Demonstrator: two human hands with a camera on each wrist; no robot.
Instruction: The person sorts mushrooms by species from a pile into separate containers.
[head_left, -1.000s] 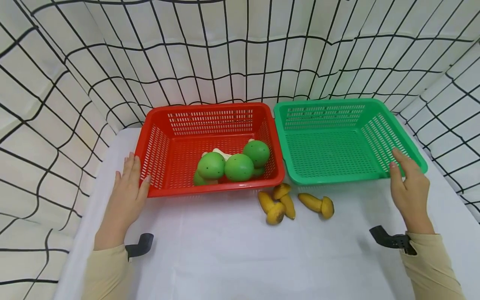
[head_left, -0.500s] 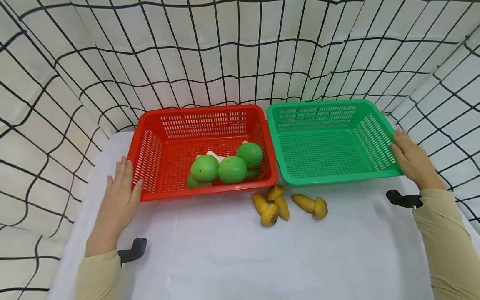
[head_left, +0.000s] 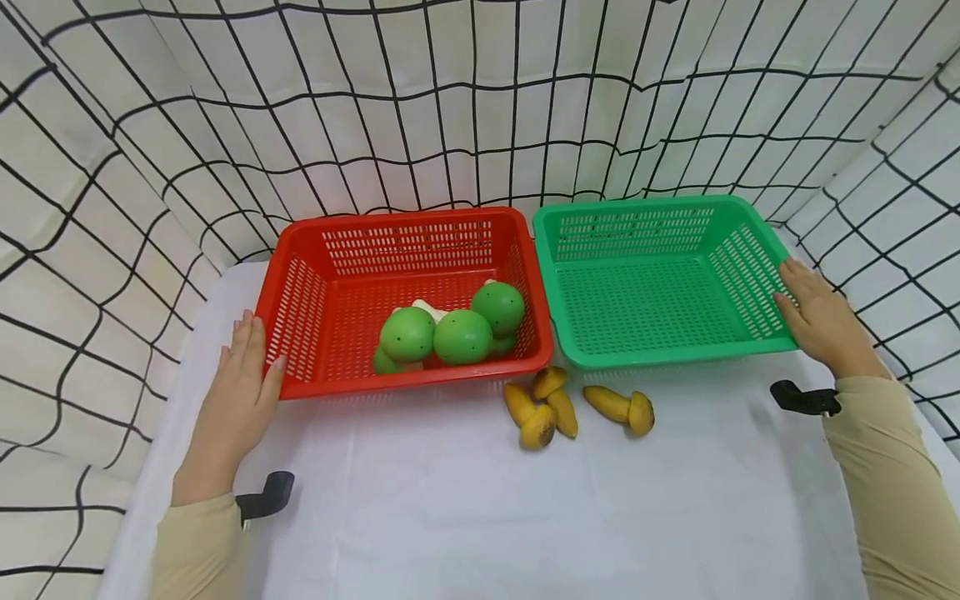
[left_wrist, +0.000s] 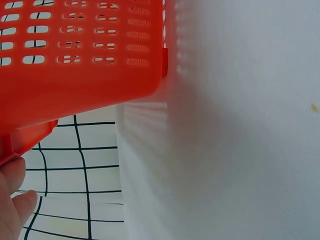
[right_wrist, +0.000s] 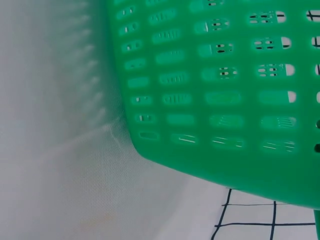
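Observation:
My left hand lies with straight fingers along the left outer side of the red basket. In the left wrist view, its fingertips are right at the red rim. On the other side, my right hand rests its extended fingers at the right rim of the green basket. Inside the red basket, several green round-capped toy mushrooms with whitish stems are heaped at the near right. The green basket has nothing in it. The right wrist view shows the green basket's slotted wall but not the fingers.
Yellow-brown toy mushrooms lie on the white cloth just in front of the baskets: two crossed and one apart. The baskets stand side by side. A black net over white cloth rises behind and at both sides.
My right hand has moved from the green basket's near right corner outward to its right side, fingers laid against the rim. My left hand stays at the red basket; the head view shifted slightly.

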